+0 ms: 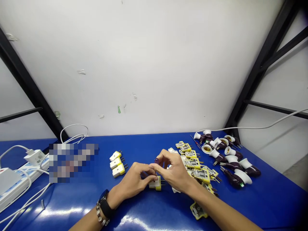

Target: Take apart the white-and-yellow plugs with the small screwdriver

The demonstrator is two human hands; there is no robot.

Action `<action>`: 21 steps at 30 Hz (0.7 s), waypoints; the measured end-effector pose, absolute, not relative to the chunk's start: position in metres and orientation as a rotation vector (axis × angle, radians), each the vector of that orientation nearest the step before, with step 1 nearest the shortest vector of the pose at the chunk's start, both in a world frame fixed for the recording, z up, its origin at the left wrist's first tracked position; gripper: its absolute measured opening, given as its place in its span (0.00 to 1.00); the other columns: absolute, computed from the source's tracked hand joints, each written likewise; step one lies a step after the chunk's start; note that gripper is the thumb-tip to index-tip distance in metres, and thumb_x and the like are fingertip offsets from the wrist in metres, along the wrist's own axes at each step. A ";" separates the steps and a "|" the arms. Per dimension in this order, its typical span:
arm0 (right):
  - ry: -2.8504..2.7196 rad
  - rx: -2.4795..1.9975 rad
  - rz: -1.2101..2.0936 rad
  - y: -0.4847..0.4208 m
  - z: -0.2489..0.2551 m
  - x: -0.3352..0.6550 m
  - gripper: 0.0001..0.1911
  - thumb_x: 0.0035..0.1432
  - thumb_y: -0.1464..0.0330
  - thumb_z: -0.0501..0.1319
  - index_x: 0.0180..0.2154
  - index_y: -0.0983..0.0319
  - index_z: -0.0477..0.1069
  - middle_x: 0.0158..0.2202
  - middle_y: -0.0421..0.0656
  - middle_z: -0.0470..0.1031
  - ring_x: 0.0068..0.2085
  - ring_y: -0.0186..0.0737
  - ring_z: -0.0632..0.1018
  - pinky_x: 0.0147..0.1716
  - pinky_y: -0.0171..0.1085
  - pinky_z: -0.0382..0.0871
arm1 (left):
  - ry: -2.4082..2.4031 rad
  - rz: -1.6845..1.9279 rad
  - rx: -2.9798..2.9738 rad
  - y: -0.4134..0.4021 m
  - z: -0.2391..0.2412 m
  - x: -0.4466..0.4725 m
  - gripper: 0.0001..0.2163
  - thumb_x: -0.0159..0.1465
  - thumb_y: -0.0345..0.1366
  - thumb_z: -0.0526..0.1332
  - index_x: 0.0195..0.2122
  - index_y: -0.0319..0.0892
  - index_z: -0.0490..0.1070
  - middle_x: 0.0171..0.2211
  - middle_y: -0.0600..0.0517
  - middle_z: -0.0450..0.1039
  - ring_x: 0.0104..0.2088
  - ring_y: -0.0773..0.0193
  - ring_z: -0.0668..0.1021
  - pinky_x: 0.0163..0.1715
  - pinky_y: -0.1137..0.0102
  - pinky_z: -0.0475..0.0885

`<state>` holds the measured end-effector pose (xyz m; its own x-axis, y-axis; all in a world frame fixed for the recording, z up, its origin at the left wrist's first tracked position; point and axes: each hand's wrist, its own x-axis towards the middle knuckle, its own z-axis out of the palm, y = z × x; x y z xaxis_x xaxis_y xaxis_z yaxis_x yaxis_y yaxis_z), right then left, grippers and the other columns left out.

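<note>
A white-and-yellow plug (156, 184) with metal prongs pointing right lies on the blue table in front of me. My left hand (136, 179) is closed at its upper left side, the thumb resting on the white face. Above the plug, my right hand (172, 170) pinches a small screwdriver (156, 160) with a dark handle, its thin shaft pointing down at the plug. The tip is hidden by my fingers. Three closed plugs (118, 171) stand in a row to the left. Several open plug halves (201, 175) with bare metal parts lie right of my right hand.
Several dark-and-white lamp sockets (232, 158) with plugs are heaped at the right. Another thin screwdriver (195, 141) lies beside them. A white power strip (14, 189) with cables fills the left edge. A white wall (154, 64) rises behind the table; black metal posts (250, 83) flank it.
</note>
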<state>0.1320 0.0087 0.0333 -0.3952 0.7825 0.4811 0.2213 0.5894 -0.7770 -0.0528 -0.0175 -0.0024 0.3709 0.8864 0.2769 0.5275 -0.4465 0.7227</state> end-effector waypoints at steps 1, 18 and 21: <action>-1.926 -0.790 0.802 0.008 0.034 0.132 0.07 0.58 0.64 0.67 0.34 0.61 0.74 0.28 0.39 0.77 0.26 0.33 0.74 0.25 0.31 0.67 | 1.217 0.891 2.119 -0.017 -0.003 -0.053 0.09 0.66 0.38 0.63 0.34 0.42 0.81 0.31 0.51 0.82 0.29 0.62 0.79 0.33 0.71 0.72; -1.947 -0.698 0.744 0.007 0.035 0.135 0.10 0.62 0.71 0.62 0.45 0.60 0.77 0.35 0.42 0.82 0.30 0.35 0.78 0.26 0.32 0.68 | 1.207 0.890 2.138 -0.014 -0.006 -0.056 0.09 0.66 0.31 0.62 0.30 0.40 0.80 0.27 0.53 0.80 0.27 0.67 0.76 0.31 0.75 0.68; -1.913 -0.738 0.693 0.008 0.035 0.135 0.03 0.59 0.71 0.65 0.37 0.61 0.77 0.28 0.39 0.79 0.26 0.34 0.76 0.24 0.32 0.66 | 1.166 0.855 2.151 -0.015 -0.003 -0.057 0.08 0.66 0.30 0.61 0.32 0.40 0.81 0.29 0.53 0.81 0.28 0.66 0.77 0.32 0.75 0.68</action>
